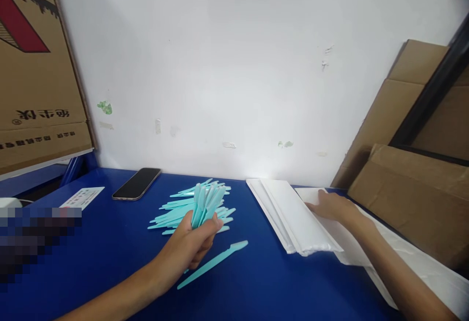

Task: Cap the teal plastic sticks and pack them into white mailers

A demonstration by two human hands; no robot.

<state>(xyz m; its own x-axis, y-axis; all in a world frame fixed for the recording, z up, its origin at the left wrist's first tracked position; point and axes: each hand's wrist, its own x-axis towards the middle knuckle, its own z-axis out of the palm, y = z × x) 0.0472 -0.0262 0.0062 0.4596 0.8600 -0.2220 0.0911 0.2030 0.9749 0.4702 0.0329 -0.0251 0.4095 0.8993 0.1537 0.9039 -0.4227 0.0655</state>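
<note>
A bunch of light turquoise eyebrow razors (208, 201) stands upright in my left hand (200, 240), whose fingers are wrapped round their lower ends. Just behind that fist, more eyebrow razors (172, 216) lie in a loose pile on the blue table (120, 257). In front of it rests a single eyebrow razor (216, 263). On the right, my right hand (331, 207) is at a white padded envelope (344, 243), fingers and thumb bent onto its far end; the fingertips are partly hidden. Left of that hand lies a stack of folded white envelopes (293, 216).
A smartphone (137, 184) and a printed card (82, 198) lie at the back left. A large cardboard box (40, 76) stands on the left. Cardboard (414, 199) and a dark frame bound the right side, and a white wall (220, 76) closes off the back.
</note>
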